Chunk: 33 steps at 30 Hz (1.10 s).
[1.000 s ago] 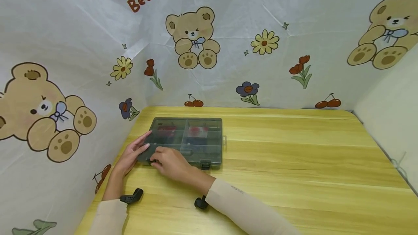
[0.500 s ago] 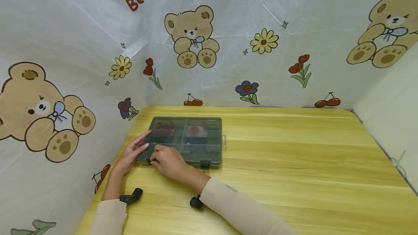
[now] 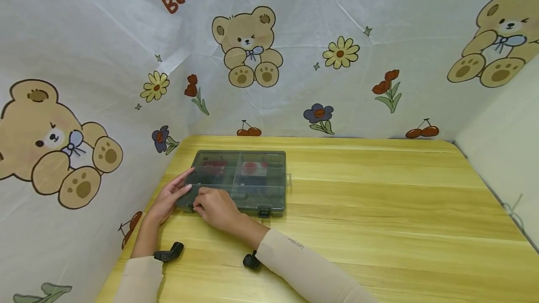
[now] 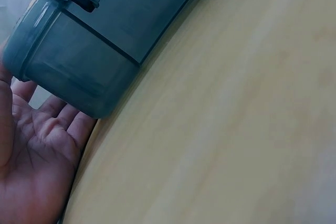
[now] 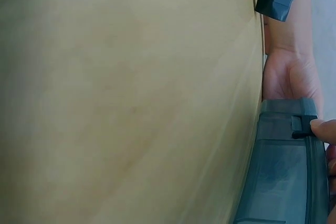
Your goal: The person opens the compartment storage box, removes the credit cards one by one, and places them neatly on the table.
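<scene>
A dark translucent plastic compartment box (image 3: 269, 195) lies with its lid down on the table; red and white items show dimly through it. My left hand (image 3: 166, 200) rests against its left end, fingers fairly straight and thumb on the lid edge. At the front left corner, my right hand (image 3: 219, 209) has curled fingers above the lid. In the right wrist view its thumb (image 5: 325, 131) presses the black latch (image 5: 303, 126). The left wrist view shows the left palm (image 4: 39, 150) beside the box end. A second front latch (image 3: 264, 211) sits farther right.
The wood-grain table (image 3: 379, 209) extends to the right of the box. A white cloth (image 3: 290, 18) printed with bears and flowers hangs behind and on the left. Black wrist cameras (image 3: 169, 252) are worn at both wrists. A pale wall (image 3: 505, 125) stands at the right.
The right forearm has shifted slightly left, while the right fingers stay at the front left latch. The left hand and the box have hardly moved; the lid stays down.
</scene>
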Available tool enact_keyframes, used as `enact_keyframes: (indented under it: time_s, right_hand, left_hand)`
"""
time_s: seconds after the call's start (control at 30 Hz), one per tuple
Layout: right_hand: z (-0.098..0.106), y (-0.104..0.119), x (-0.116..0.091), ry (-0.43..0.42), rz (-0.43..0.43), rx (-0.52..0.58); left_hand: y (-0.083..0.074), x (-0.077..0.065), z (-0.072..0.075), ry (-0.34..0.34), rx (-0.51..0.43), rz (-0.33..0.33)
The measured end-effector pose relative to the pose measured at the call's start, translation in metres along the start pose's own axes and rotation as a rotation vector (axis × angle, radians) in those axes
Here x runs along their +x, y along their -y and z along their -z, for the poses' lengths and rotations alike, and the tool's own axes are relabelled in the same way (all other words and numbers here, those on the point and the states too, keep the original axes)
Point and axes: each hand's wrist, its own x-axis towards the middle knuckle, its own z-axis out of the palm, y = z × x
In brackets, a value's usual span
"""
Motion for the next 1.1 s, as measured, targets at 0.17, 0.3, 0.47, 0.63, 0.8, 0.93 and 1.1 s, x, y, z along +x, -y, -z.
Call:
enact_keyframes:
  time_s: [0.17,0.3,0.47,0.63,0.8,0.93,1.1]
  right_hand:
    - [0.0018,-0.0004,-0.0001,-0.01,0.003,0.02]
    - [0.0017,-0.0008,0.0008,-0.012,0.001,0.019]
    - [0.0009,-0.0008,0.0016,-0.003,-0.01,0.019]
    - [0.0011,-0.0008,0.0014,0.009,-0.028,0.036]
    - [0.001,-0.0019,0.0021,0.02,-0.04,0.061]
    - [0.0019,-0.0025,0.0031,0.028,-0.051,0.092]
    - [0.0034,-0.0042,0.0033,0.032,-0.051,0.133]
  left_hand:
    - [0.0023,0.0014,0.0014,0.004,-0.007,-0.012]
    - [0.0028,0.0023,0.0025,0.007,-0.014,-0.026]
    - [0.0029,0.0018,0.003,0.004,-0.013,-0.018]
    - [0.0034,0.0011,0.0023,0.003,-0.015,-0.015]
    - [0.0038,0.0008,0.0017,0.002,-0.023,-0.019]
    - [0.0051,0.0012,0.003,0.0,-0.019,-0.02]
    - [0.0053,0.0011,0.0023,-0.003,-0.021,-0.016]
